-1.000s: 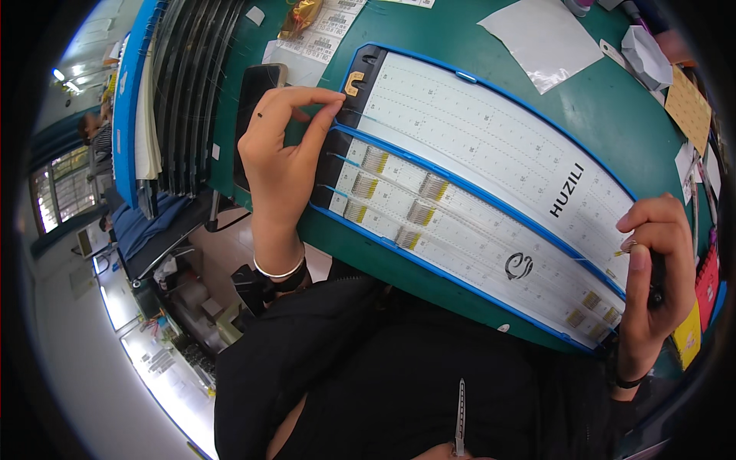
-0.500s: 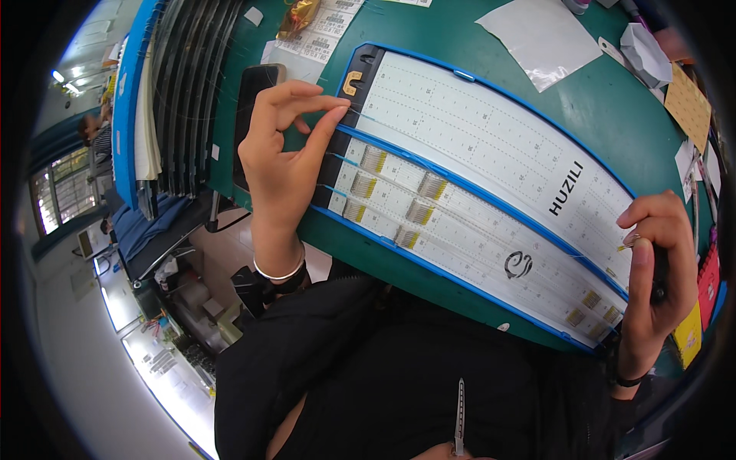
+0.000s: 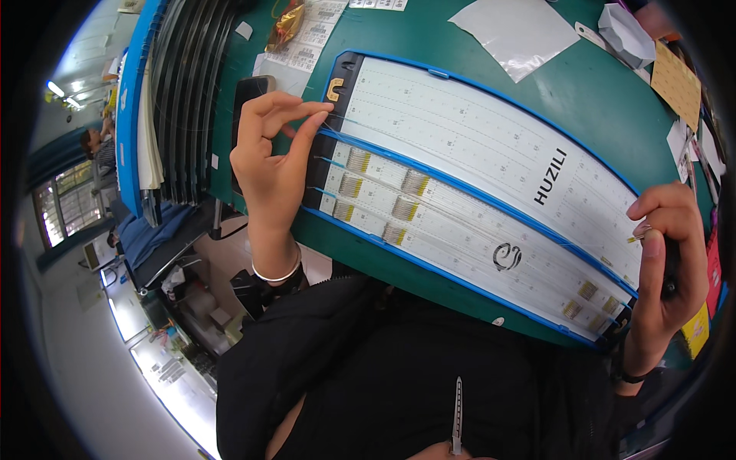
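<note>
A long, shallow fishing-line case (image 3: pixel 491 100) with blue edges, black end pieces and white ruled panels lies slantwise on the table. My left hand (image 3: pixel 272 157) is at its left end, thumb and index finger pinched on a thin pale line, which is hard to follow over the panel. At the case's right end my right hand (image 3: pixel 671 245) pinches a small thin metallic piece (image 3: pixel 636 237) with a yellowish end; its exact kind is too small to tell. Several bundles of fine wire-like pieces with yellow ends (image 3: pixel 358 159) sit in rows in the near panel.
On the green table (image 3: pixel 429 34) lie a clear plastic bag (image 3: pixel 517 38), a dark phone (image 3: pixel 251 90), printed label sheets (image 3: pixel 313 38) and a gold packet (image 3: pixel 287 29). A blue-edged stack of black folders (image 3: pixel 180 100) stands at left. Tan card (image 3: pixel 676 83) and papers crowd the right.
The case and table items appear shifted slightly left in the picture. Both hands keep their pinches; my right hand sits slightly farther right, beyond the case's edge.
</note>
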Available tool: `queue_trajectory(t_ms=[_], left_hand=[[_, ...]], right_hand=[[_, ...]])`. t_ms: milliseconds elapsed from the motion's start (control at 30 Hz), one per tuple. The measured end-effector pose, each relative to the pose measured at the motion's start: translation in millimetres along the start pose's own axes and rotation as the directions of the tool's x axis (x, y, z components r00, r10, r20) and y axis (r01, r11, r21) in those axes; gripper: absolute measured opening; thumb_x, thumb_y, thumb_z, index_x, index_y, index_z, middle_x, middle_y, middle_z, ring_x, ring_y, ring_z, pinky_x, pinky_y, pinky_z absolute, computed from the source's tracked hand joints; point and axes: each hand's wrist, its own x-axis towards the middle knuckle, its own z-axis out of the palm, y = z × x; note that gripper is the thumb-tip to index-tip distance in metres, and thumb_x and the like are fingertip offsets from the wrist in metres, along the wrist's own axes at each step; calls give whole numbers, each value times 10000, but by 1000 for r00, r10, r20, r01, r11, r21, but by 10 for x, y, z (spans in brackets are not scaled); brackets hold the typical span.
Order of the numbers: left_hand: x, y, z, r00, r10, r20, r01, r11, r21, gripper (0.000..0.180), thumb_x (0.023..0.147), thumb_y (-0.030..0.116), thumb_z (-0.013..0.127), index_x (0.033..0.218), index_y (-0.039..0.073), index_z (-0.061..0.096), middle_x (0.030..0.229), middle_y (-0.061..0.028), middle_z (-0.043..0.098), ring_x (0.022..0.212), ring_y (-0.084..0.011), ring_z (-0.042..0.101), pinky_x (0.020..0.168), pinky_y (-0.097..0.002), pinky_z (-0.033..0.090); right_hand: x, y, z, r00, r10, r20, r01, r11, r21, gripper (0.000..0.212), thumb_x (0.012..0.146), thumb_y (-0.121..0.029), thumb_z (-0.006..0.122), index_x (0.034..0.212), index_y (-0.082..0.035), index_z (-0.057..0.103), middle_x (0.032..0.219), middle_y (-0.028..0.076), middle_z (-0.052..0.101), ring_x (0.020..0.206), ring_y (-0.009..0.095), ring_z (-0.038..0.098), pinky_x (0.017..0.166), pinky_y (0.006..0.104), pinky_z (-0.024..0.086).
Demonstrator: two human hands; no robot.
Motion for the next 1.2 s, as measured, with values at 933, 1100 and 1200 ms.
queue_trajectory(t_ms=[933, 1100, 1200], left_hand=[[-13, 13, -9, 1000, 25, -13, -24, 998, 66, 175, 860, -56, 723, 965, -8, 592, 956, -99, 764, 829, -58, 659, 704, -187, 447], [-6, 106, -39, 997, 82, -10, -79, 983, 166, 164, 786, -75, 756, 904, 7, 677, 893, -71, 746, 782, -121, 695, 651, -210, 477], [71, 325, 57, 988, 151, 18, -152, 979, 138, 152, 750, -78, 775, 857, 14, 717, 882, -63, 737, 783, -150, 690, 674, -238, 500]], right_hand=[[-30, 6, -3, 1000, -1, -30, 2, 999, 38, 46, 892, 13, 518, 875, 15, 560, 906, 167, 603, 810, 202, 548, 730, 315, 409], [-34, 6, 20, 999, -18, -48, 20, 999, 38, 34, 879, 22, 541, 877, 13, 573, 907, 160, 607, 795, 191, 546, 710, 302, 406], [-56, 2, -20, 998, -8, -60, 10, 1000, 28, 50, 845, 58, 577, 872, 17, 588, 899, 142, 610, 756, 167, 536, 657, 269, 392]])
